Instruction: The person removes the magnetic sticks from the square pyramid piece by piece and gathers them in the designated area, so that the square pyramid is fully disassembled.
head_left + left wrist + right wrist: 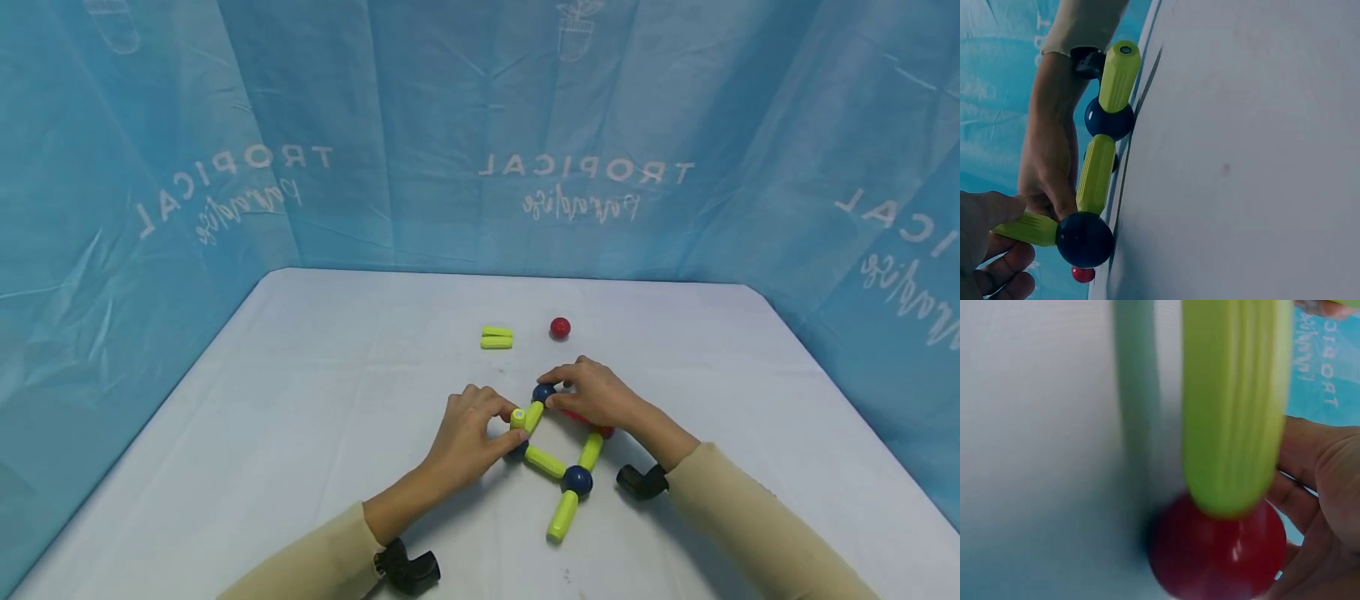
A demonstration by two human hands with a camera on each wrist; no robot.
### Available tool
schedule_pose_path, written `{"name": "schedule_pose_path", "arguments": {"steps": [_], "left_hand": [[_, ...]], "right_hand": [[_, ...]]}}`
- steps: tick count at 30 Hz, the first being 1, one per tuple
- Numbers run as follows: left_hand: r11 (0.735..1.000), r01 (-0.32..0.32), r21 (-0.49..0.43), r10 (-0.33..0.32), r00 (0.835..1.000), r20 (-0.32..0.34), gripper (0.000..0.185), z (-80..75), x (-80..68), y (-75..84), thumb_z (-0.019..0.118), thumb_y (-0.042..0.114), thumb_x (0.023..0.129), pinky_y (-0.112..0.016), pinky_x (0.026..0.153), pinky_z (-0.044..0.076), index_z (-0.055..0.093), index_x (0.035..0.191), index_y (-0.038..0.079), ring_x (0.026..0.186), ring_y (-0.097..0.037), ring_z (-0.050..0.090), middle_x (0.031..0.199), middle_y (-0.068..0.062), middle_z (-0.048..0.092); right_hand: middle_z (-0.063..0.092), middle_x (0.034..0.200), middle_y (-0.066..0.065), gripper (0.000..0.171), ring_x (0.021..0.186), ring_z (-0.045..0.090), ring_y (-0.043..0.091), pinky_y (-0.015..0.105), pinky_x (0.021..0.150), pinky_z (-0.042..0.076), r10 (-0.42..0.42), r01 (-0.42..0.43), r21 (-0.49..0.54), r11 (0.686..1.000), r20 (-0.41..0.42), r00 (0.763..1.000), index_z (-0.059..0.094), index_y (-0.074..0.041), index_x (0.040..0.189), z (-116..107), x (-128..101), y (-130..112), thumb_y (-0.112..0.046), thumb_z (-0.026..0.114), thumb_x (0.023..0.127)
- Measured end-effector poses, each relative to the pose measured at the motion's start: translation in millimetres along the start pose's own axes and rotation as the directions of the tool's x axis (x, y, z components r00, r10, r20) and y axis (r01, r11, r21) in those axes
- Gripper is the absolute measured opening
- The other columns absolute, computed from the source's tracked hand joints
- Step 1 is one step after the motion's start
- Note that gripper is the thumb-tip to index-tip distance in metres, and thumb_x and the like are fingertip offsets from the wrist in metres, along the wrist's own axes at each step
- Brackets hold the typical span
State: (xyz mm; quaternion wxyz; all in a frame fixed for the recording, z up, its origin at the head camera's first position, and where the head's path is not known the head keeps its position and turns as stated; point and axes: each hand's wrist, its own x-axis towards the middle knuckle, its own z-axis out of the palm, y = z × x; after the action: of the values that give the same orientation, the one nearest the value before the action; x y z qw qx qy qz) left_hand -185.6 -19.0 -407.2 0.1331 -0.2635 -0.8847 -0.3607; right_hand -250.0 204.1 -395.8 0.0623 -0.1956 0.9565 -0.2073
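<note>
Left hand point(471, 433) pinches short yellow-green rod point(518, 418) at left corner of rod-and-ball frame point(558, 467) lying mid-table. Right hand point(592, 393) grips far dark blue ball point(543, 392), fingers curled over it. Red ball point(1219, 553) joins frame under right palm. Beyond: two loose yellow-green rods point(497, 337), loose red ball point(559, 327) on white table point(315, 375).

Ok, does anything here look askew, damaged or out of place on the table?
Nothing looks damaged or spilled. The left hand and right hand hold a frame of yellow sticks and blue balls lying flat on the table. A loose red ball and two spare sticks lie farther back, apart from it.
</note>
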Motion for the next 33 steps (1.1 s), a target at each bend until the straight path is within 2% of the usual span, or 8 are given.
{"name": "schedule_pose_path", "arguments": {"steps": [5,9,17,24,30,33], "left_hand": [[1.0,0.025,-0.01,-0.025,1.0,-0.018,0.015,-6.1,6.1,-12.2,0.075,0.021,0.079,-0.034,0.08,0.033,0.067,0.091,0.016,0.084,-0.015,0.05,0.085,0.004,0.062],[0.996,0.059,-0.064,-0.059,0.998,-0.009,0.017,-11.6,16.6,-26.0,0.072,0.017,0.08,-0.036,0.083,0.033,0.067,0.096,0.014,0.088,-0.02,0.052,0.089,0.0,0.064],[0.978,0.148,-0.15,-0.143,0.989,0.045,0.024,-13.8,37.7,-38.9,0.067,0.017,0.085,-0.045,0.09,0.037,0.065,0.108,0.012,0.097,-0.022,0.053,0.099,-0.004,0.064],[0.979,0.182,-0.093,-0.175,0.981,0.082,0.026,-10.6,47.3,-37.0,0.069,0.026,0.085,-0.039,0.088,0.038,0.066,0.108,0.016,0.097,-0.018,0.053,0.097,-0.001,0.064],[0.988,0.156,0.02,-0.157,0.984,0.087,0.024,-8.6,53.6,-33.2,0.07,0.031,0.084,-0.038,0.087,0.036,0.067,0.104,0.018,0.093,-0.015,0.051,0.094,0.002,0.062],[0.987,0.154,0.042,-0.157,0.984,0.082,0.021,-8.2,54.8,-32.7,0.071,0.031,0.083,-0.038,0.086,0.036,0.068,0.1,0.018,0.092,-0.015,0.051,0.094,0.003,0.063]], "right_hand": [[0.064,0.101,-0.001,0.035,0.093,0.053,0.015,0.027,0.073,0.047,0.069,-0.069,0.01,0.998,0.008,0.998,0.067,-0.02,0.116,0,-7,1,-0.03,0.072,0.083],[0.065,0.098,-0.001,0.037,0.089,0.053,0.014,0.026,0.071,0.046,0.132,-0.132,0.039,0.991,-0.016,0.991,0.067,-0.017,0.115,6,-10,-3,-0.031,0.073,0.081],[0.065,0.091,-0.001,0.038,0.082,0.052,0.014,0.024,0.066,0.045,0.166,-0.161,0.059,0.985,-0.086,0.982,0.068,-0.014,0.113,15,-15,-9,-0.032,0.074,0.08],[0.066,0.11,0.0,0.041,0.099,0.051,0.016,0.032,0.08,0.046,0.09,-0.08,0.078,0.994,-0.129,0.988,0.066,-0.016,0.118,20,-12,-14,-0.03,0.074,0.08],[0.069,0.106,-0.003,0.032,0.093,0.048,0.014,0.028,0.075,0.041,0.068,-0.06,0.08,0.995,-0.099,0.993,0.07,-0.019,0.111,25,-3,-18,-0.026,0.074,0.08],[0.069,0.102,-0.005,0.027,0.09,0.047,0.013,0.027,0.073,0.039,0.074,-0.067,0.074,0.995,-0.093,0.993,0.072,-0.02,0.107,26,-2,-17,-0.025,0.074,0.08]]}}
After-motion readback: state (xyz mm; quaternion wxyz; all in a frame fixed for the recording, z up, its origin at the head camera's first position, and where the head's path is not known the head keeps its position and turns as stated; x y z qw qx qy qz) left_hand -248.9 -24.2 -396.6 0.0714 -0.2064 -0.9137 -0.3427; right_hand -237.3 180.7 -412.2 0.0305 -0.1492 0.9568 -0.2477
